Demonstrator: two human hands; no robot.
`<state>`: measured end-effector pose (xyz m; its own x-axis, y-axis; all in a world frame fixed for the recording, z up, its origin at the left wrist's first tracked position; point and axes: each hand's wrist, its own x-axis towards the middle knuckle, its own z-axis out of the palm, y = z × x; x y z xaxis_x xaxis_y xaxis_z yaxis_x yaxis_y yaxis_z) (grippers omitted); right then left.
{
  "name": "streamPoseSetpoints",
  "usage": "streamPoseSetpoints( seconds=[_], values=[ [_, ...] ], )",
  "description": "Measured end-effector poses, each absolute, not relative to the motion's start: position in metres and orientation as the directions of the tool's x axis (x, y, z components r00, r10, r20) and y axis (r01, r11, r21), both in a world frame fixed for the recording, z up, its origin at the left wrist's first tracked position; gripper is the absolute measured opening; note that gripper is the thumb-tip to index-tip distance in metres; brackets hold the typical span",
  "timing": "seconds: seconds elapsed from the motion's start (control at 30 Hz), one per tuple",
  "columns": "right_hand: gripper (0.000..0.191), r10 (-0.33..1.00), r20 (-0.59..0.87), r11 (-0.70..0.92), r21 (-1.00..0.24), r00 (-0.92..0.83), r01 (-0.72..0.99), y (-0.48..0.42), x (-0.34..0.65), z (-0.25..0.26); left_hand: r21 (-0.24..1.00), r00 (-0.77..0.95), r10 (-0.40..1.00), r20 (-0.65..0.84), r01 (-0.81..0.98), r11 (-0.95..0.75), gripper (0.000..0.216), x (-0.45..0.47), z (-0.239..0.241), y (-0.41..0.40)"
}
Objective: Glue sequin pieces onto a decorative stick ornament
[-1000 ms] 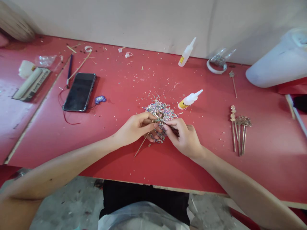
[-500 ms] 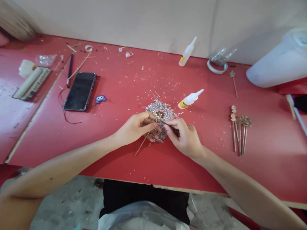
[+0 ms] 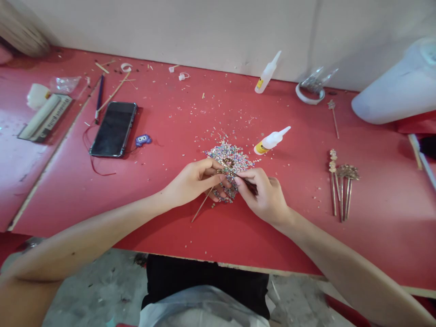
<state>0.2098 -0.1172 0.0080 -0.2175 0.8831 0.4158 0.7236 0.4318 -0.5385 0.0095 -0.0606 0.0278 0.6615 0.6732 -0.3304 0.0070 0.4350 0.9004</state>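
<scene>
Above a heap of small iridescent shell-like chips (image 3: 238,154), my left hand (image 3: 190,184) pinches a hair stick, whose thin shaft (image 3: 201,206) slants down to the left. The stick's brownish-gold ornamental head (image 3: 227,162) shows at my left fingertips, partly covered by fingers. My right hand (image 3: 264,195) is closed on slim dark tweezers (image 3: 238,175), with their tips at the ornament. Whether a chip sits between the tips is too small to tell. Just beyond the right hand, a white glue bottle (image 3: 270,141) with a yellow label lies tilted on the red table (image 3: 163,227).
Several finished-looking hair sticks (image 3: 345,190) lie at right. A second glue bottle (image 3: 267,75) stands near the wall, left of a tape roll (image 3: 309,95) and a white cylinder (image 3: 391,86). At left are a phone (image 3: 114,129), a purple charm (image 3: 143,140) and a knife box (image 3: 46,118).
Both hands keep nearly the same pose over the chips. The tweezers and the ornament have hardly moved; the view has shifted very slightly.
</scene>
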Motion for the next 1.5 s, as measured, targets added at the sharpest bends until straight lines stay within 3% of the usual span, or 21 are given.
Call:
streamPoseSetpoints(
  seconds=[1.5],
  values=[
    [0.008, 0.887, 0.414, 0.421, -0.551, -0.202, 0.721, -0.1184, 0.2111, 0.0078, 0.905, 0.671, 0.671, -0.315, 0.001, 0.425, 0.015, 0.0086, 0.0265, -0.061]
  ],
)
